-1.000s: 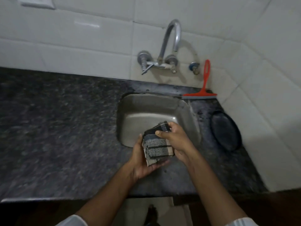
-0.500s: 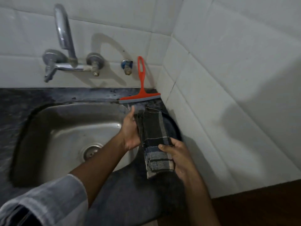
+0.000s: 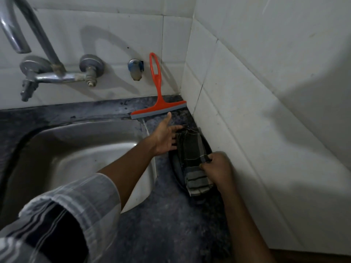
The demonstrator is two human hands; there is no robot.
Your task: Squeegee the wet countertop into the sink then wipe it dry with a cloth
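A folded dark checked cloth [image 3: 193, 158] lies on a dark round object [image 3: 175, 162] on the countertop [image 3: 167, 221], right of the steel sink [image 3: 76, 149]. My right hand [image 3: 218, 168] pinches the cloth's near part. My left hand [image 3: 167, 137] is spread open, fingertips touching the cloth's far left edge, thumb pointing toward the squeegee. The red squeegee [image 3: 157, 99] leans against the tiled back wall in the corner, blade resting on the counter.
A metal tap [image 3: 47, 73] and a small blue-capped valve [image 3: 134, 69] stick out of the back wall above the sink. A white tiled side wall [image 3: 266, 111] runs close along the right of the cloth.
The cloth went from over the sink to the right onto the dark round object. My left hand let go and opened; my right hand kept its hold. The view swung right.
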